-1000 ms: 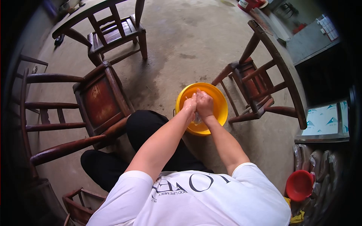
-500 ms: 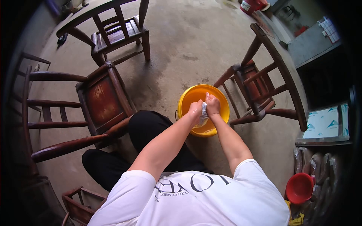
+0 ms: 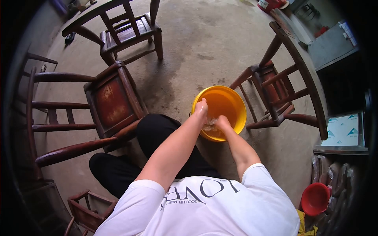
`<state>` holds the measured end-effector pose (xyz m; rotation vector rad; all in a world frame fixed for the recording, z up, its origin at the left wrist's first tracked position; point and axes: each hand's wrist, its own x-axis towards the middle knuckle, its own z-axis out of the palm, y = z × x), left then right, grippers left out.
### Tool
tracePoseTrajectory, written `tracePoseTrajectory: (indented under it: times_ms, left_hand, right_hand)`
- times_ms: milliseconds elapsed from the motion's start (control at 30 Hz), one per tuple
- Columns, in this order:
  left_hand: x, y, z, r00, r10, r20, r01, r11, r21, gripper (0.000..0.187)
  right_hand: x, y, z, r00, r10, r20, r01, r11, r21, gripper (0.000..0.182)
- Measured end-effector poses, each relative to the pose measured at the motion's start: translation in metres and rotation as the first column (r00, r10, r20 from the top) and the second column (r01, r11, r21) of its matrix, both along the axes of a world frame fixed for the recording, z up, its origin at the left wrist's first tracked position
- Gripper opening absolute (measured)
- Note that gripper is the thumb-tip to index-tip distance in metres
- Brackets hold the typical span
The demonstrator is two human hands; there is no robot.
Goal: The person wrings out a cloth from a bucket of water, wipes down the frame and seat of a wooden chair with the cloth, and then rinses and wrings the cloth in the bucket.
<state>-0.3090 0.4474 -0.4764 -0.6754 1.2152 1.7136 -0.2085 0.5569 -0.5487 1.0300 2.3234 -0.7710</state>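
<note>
A yellow bucket (image 3: 243, 114) with water in it stands on the floor between my knees and a chair. Inside its near part, a wet whitish cloth (image 3: 211, 125) lies bunched between my hands amid stirred water. My left hand (image 3: 202, 111), wet and closed on the cloth, is by the bucket's left wall with its thumb side up. Lower down, my right hand (image 3: 223, 122) reaches into the bucket, closed on the cloth's other side. The fingertips of both hands are largely hidden.
Wooden chairs stand close by: one to the left (image 3: 108, 100), one at the back (image 3: 130, 31) and one on the right (image 3: 271, 84). A small wooden stool (image 3: 88, 208) is at lower left. A red basin (image 3: 315, 199) rests on wrapped bundles at lower right.
My hands have come apart from the raised, squeezed cloth. The right hand has moved down into the bucket, and the cloth is now lower, at the water. The view has shifted slightly.
</note>
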Motion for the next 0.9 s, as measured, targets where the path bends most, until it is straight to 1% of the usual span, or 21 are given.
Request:
tracePoseTrajectory:
  times_ms: [33,67,133,167,200,233,267,300,333,400,467,533,600,633,667,700,733,767,800,867,900]
  left_hand:
    - [0.003,-0.006,0.018,1.000,-0.008,-0.003,0.008,1.000,-0.012,0.054]
    - [0.006,-0.010,0.031,1.000,-0.017,-0.005,0.017,1.000,-0.023,0.057]
    - [-0.003,0.013,-0.052,0.998,-0.042,0.050,0.042,0.999,-0.012,0.056]
    - [-0.007,0.023,-0.080,0.993,-0.062,0.102,0.063,0.998,-0.005,0.055]
    - [-0.007,0.017,-0.068,0.993,-0.066,0.101,0.066,0.998,-0.001,0.055]
    - [-0.008,0.005,-0.057,0.958,-0.242,0.156,0.237,0.970,0.046,0.060]
    - [-0.007,-0.006,-0.032,0.891,-0.408,0.199,0.396,0.913,0.102,0.065]
    - [0.001,-0.001,0.005,0.948,-0.273,0.163,0.283,0.958,-0.041,0.062]
    - [0.002,0.001,0.006,0.951,-0.267,0.160,0.276,0.960,-0.041,0.062]
    - [0.003,0.000,0.005,0.965,-0.235,0.118,0.243,0.968,-0.058,0.060]
    - [0.006,0.001,-0.002,0.967,-0.244,0.071,0.246,0.969,-0.022,0.049]
    - [0.009,0.007,-0.024,0.995,-0.048,0.085,0.029,0.978,0.208,0.039]
    - [0.009,0.005,-0.002,0.996,-0.014,0.085,0.003,0.992,0.126,0.033]
    - [0.009,0.005,-0.002,0.995,-0.012,0.102,-0.005,0.986,0.167,0.034]
    - [0.010,0.004,-0.002,0.993,-0.012,0.121,-0.013,0.978,0.207,0.036]
    - [0.014,0.003,0.009,0.992,-0.016,0.125,-0.010,0.979,0.206,0.036]
    - [0.017,0.005,0.022,0.997,-0.078,0.007,0.077,0.996,0.045,0.034]
    - [0.019,0.007,0.032,0.983,-0.155,-0.099,0.142,0.982,-0.126,0.033]
    - [0.023,0.010,0.025,0.983,-0.155,-0.099,0.142,0.982,-0.127,0.033]
    - [0.025,0.015,0.010,0.982,-0.129,-0.138,0.133,0.991,0.019,0.035]
    - [0.021,0.014,0.001,0.969,-0.211,-0.131,0.223,0.971,0.085,0.035]
  right_hand:
    - [-0.002,0.004,-0.003,0.959,-0.159,-0.235,0.147,0.987,-0.068,0.030]
    - [-0.004,0.008,0.001,0.883,-0.400,-0.244,0.302,0.884,-0.357,0.026]
    - [-0.007,0.007,0.051,0.781,-0.597,-0.183,0.324,0.637,-0.699,0.018]
    - [-0.006,0.007,0.063,0.778,-0.600,-0.187,0.326,0.640,-0.696,0.018]
    - [-0.005,0.006,0.072,0.718,-0.649,-0.250,0.204,0.540,-0.817,0.016]
    - [-0.004,0.004,0.081,0.648,-0.702,-0.295,0.057,0.431,-0.901,0.014]
    - [-0.005,-0.001,0.095,0.648,-0.701,-0.298,0.054,0.432,-0.900,0.014]
    - [-0.006,-0.011,0.111,0.566,-0.776,-0.279,-0.003,0.337,-0.942,0.015]
    - [-0.007,-0.021,0.127,0.484,-0.840,-0.244,-0.070,0.241,-0.968,0.015]
    - [-0.013,-0.043,0.147,0.478,-0.843,-0.245,-0.082,0.234,-0.969,0.010]
    - [-0.021,-0.060,0.156,0.419,-0.796,-0.437,-0.109,0.433,-0.895,0.016]
    - [-0.028,-0.062,0.136,0.455,-0.749,-0.482,-0.092,0.499,-0.862,0.028]
    - [-0.036,-0.061,0.114,0.444,-0.399,-0.802,-0.011,0.893,-0.450,0.035]
    - [-0.040,-0.061,0.109,0.437,-0.218,-0.873,0.069,0.975,-0.209,0.038]
    - [-0.041,-0.056,0.105,0.439,-0.219,-0.871,0.072,0.975,-0.209,0.038]
    - [-0.042,-0.048,0.099,0.469,-0.113,-0.876,0.115,0.991,-0.066,0.037]
    - [-0.043,-0.037,0.093,0.498,-0.004,-0.867,0.149,0.985,0.081,0.036]
    - [-0.041,-0.023,0.085,0.599,-0.014,-0.801,0.176,0.978,0.115,0.039]
    - [-0.036,-0.015,0.073,0.598,-0.015,-0.801,0.176,0.978,0.113,0.039]
    - [-0.030,-0.004,0.055,0.760,0.079,-0.645,0.137,0.951,0.279,0.045]
    - [-0.025,0.002,0.051,0.826,0.040,-0.562,0.108,0.968,0.228,0.049]
